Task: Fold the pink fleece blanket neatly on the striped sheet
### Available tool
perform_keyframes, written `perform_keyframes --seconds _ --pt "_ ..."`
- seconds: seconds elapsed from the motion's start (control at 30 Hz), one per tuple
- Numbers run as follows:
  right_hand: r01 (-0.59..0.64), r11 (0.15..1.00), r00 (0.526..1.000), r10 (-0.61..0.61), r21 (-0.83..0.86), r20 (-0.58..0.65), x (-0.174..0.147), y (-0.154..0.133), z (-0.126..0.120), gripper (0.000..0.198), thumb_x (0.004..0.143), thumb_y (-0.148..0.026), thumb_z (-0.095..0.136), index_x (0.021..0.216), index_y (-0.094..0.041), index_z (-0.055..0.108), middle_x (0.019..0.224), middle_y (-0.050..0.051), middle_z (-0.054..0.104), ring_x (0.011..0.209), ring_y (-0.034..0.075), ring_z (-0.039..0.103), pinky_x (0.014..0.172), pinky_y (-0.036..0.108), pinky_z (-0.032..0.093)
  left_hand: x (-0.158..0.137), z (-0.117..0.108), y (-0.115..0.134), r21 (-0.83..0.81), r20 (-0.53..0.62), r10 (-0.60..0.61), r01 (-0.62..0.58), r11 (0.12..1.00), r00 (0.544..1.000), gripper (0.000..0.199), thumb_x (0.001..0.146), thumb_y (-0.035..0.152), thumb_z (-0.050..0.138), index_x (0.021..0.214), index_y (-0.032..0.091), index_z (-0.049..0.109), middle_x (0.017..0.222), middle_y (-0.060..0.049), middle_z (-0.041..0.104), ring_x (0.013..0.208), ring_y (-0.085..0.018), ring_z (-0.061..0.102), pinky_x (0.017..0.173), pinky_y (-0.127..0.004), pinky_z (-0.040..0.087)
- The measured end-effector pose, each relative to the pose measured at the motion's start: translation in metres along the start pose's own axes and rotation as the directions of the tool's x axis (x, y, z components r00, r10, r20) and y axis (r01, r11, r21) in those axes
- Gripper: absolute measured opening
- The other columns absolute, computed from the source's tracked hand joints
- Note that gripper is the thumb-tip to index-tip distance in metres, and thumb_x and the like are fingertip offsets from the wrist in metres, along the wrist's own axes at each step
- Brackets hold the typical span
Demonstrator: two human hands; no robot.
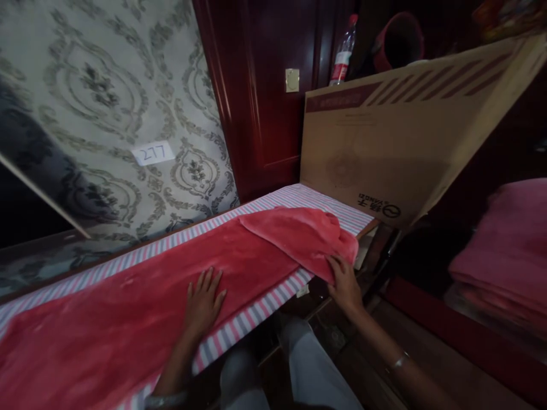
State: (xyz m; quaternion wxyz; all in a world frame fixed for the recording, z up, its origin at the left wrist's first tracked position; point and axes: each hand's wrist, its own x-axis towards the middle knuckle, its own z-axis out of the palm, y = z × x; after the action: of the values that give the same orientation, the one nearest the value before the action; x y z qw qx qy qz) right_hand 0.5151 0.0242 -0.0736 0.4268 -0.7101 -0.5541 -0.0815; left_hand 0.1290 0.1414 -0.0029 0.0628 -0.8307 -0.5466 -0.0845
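A long red plush blanket [141, 307] lies folded in a strip along a narrow surface with a striped cloth [248, 322] under it. Its right end is turned back over itself in a loose, bunched flap. My left hand [203, 304] rests flat on the blanket's middle, fingers spread. At the flap's near corner, my right hand [345, 285] pinches the blanket's edge between thumb and fingers.
A cardboard box [367, 136] stands past the far right end of the striped cloth. Behind it is a plastic bottle [343, 54]. Folded pink fabric [504, 245] is stacked at the right. Patterned wallpaper [106, 102] bears a paper label [152, 152] reading 277.
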Motion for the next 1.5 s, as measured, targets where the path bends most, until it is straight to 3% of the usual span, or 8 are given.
perform_keyframes --seconds 0.2,0.5,0.7,0.87,1.0,1.2,1.4,1.5 --pt "-0.304 0.875 0.945 0.326 0.377 0.005 0.069 0.005 -0.053 0.031 0.071 -0.038 0.057 0.091 -0.021 0.073 0.083 0.006 0.075 0.079 0.026 0.068 0.072 0.037 0.055 0.003 0.005 -0.006 0.009 -0.021 0.026 -0.026 1.0 0.999 0.053 0.097 0.036 0.038 0.147 0.023 0.047 0.157 -0.012 0.039 0.147 -0.028 0.033 0.117 -0.056 0.026" --pt "-0.386 0.207 0.91 0.248 0.899 0.333 0.215 -0.04 -0.099 0.039 0.051 -0.019 0.076 0.089 -0.021 0.067 0.082 0.0 0.071 0.073 0.015 0.064 0.074 0.028 0.055 0.005 0.016 -0.013 0.056 -0.051 0.026 -0.023 0.998 0.998 0.057 0.096 0.038 0.031 0.147 0.019 0.048 0.157 -0.013 0.039 0.145 -0.028 0.036 0.115 -0.054 0.028" --pt "-0.204 0.584 0.974 0.04 0.785 0.223 0.253 -0.057 -0.086 0.055 0.064 -0.02 0.069 0.118 -0.02 0.062 0.105 0.004 0.071 0.09 0.018 0.065 0.084 0.033 0.055 0.003 0.015 -0.013 0.046 -0.053 0.018 -0.016 0.999 0.998 0.057 0.094 0.037 0.031 0.146 0.022 0.049 0.155 -0.01 0.042 0.143 -0.026 0.039 0.114 -0.053 0.029" --pt "0.143 0.964 0.989 -0.149 0.226 0.012 0.305 -0.056 -0.077 0.047 0.072 -0.01 0.055 0.117 -0.018 0.067 0.114 0.008 0.069 0.106 0.024 0.062 0.096 0.04 0.048 0.002 0.015 -0.014 0.037 -0.024 0.02 -0.019 0.999 1.0 0.059 0.093 0.038 0.03 0.146 0.021 0.048 0.156 -0.009 0.041 0.145 -0.027 0.037 0.115 -0.053 0.029" --pt "0.05 0.993 0.967 -0.076 -0.109 -0.244 0.328 -0.042 -0.065 0.042 0.076 -0.007 0.048 0.111 -0.017 0.07 0.112 0.014 0.069 0.107 0.028 0.061 0.092 0.043 0.048 0.001 0.02 -0.019 0.036 -0.021 0.025 -0.024 0.999 0.999 0.061 0.093 0.038 0.027 0.147 0.02 0.048 0.156 -0.009 0.04 0.144 -0.027 0.038 0.113 -0.054 0.031" --pt "-0.288 0.915 0.956 0.26 -0.281 -0.134 0.344 -0.031 -0.06 0.029 0.084 -0.015 0.051 0.099 -0.003 0.073 0.103 0.028 0.07 0.104 0.038 0.066 0.088 0.048 0.048 0.003 0.021 -0.019 0.058 -0.044 0.024 -0.021 0.998 0.999 0.063 0.092 0.039 0.023 0.143 0.018 0.052 0.155 -0.011 0.041 0.142 -0.029 0.041 0.112 -0.055 0.033" --pt "-0.406 0.903 0.913 0.406 -0.137 -0.029 0.367 -0.053 -0.07 0.032 0.088 -0.022 0.053 0.105 -0.002 0.072 0.107 0.027 0.07 0.105 0.036 0.067 0.087 0.046 0.049 0.001 0.028 -0.029 -0.044 -0.027 0.01 -0.011 0.999 1.0 0.061 0.09 0.04 0.033 0.146 0.024 0.05 0.155 -0.008 0.043 0.144 -0.028 0.039 0.114 -0.055 0.031" --pt "-0.227 0.973 0.971 0.23 0.044 -0.062 0.359 -0.072 -0.075 0.032 0.084 -0.012 0.049 0.107 -0.009 0.072 0.105 0.017 0.072 0.102 0.03 0.067 0.088 0.04 0.05 0.007 0.025 -0.037 -0.207 -0.023 -0.031 0.026 0.978 0.999 0.059 0.088 0.045 0.038 0.14 0.025 0.056 0.151 -0.009 0.049 0.141 -0.03 0.043 0.114 -0.056 0.032"
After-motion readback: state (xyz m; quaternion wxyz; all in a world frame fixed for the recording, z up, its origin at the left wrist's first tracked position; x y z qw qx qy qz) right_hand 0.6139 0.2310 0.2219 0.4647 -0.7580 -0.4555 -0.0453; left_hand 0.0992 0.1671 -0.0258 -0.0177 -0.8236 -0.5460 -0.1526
